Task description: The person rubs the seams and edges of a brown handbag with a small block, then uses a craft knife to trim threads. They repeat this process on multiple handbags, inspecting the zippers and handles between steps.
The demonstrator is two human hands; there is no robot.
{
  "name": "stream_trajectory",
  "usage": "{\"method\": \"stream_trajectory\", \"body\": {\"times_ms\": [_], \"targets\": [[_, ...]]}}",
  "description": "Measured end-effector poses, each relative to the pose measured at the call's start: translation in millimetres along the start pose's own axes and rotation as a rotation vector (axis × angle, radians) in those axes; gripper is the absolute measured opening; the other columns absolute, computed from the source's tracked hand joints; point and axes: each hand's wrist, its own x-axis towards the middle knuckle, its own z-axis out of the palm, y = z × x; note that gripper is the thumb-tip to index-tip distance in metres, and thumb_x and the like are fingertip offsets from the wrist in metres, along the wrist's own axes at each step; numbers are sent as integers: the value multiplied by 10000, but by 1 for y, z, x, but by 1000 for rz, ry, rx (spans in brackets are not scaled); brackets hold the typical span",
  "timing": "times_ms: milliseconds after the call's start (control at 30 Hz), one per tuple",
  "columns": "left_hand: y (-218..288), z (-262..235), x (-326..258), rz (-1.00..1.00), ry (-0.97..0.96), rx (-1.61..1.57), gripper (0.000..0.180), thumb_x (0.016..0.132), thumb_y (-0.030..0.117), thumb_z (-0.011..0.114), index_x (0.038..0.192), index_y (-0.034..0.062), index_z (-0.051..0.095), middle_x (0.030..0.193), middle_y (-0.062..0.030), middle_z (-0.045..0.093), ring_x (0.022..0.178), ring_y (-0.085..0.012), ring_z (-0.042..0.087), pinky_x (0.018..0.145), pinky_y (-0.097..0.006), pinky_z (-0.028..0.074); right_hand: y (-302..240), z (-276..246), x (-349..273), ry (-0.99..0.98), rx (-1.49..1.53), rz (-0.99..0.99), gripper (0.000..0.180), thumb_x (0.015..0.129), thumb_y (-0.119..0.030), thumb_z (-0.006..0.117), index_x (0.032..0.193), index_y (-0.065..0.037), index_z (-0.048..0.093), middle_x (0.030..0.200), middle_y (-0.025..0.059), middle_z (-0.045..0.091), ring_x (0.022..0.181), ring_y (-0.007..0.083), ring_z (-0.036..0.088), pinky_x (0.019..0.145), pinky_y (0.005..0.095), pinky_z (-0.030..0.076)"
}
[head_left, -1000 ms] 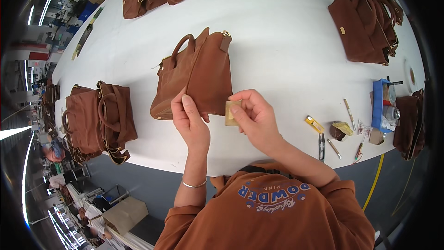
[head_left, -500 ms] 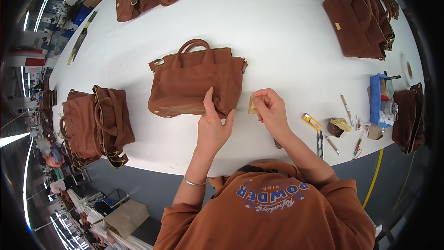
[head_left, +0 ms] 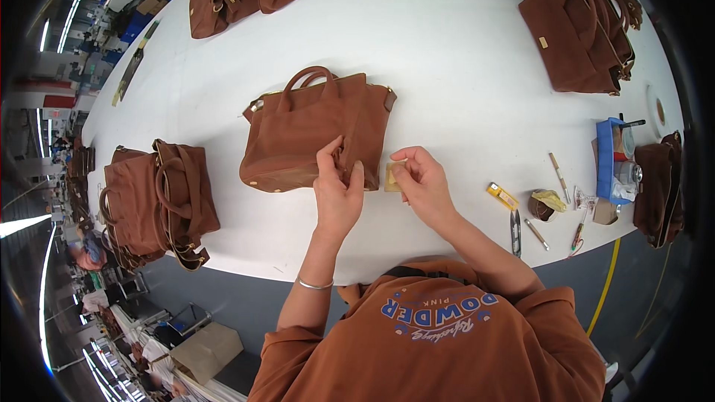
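A brown handbag (head_left: 298, 134) with two handles lies on the white table in front of me, its base toward me. My left hand (head_left: 340, 192) grips the bag's lower right corner, with thumb and fingers bent around the material. Just right of that corner, my right hand (head_left: 426, 187) pinches a small, flat, yellowish translucent piece (head_left: 392, 177) between thumb and fingers. That piece is close beside the bag's edge; whether they touch I cannot tell. Part of the gripped corner is hidden behind my left fingers.
Stacked brown bags (head_left: 160, 197) lie on the left, more bags (head_left: 570, 37) at the far right and along the far edge. To my right are a yellow lighter-like item (head_left: 503, 196), dark snips (head_left: 515, 232), a small cup (head_left: 542, 207), pens and a blue bin (head_left: 605, 167).
My right hand has moved left with the yellowish piece, closer to the bag. My left hand has shifted slightly left, and its fingers have closed on the bag's corner.
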Motion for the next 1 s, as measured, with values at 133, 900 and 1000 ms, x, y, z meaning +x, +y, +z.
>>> {"method": "stream_trajectory", "body": {"times_ms": [133,900,1000], "targets": [[30,0,5,-170,-8,-260,410,950,49,564,1316,-27,397,916,-129,670,664,-96,618,551,-243,514,-23,7,-5,-19,20,-72,156,961,-80,568,1102,-18,540,669,-23,519,556,32,456,484,220,392],[30,24,2,-27,66,-346,444,981,67,536,1371,-24,345,1124,-148,616,745,-100,622,573,-230,524,-27,21,-7,120,-289,-356,168,873,9,597,1004,-57,516,590,56,533,485,143,528,487,301,430],[45,20,0,-200,5,-392,444,980,64,534,1369,-30,345,1166,-166,611,852,-109,641,598,-232,533,-29,12,12,164,-274,-364,164,875,7,586,1004,-55,505,602,69,547,495,167,551,500,305,442]]}}
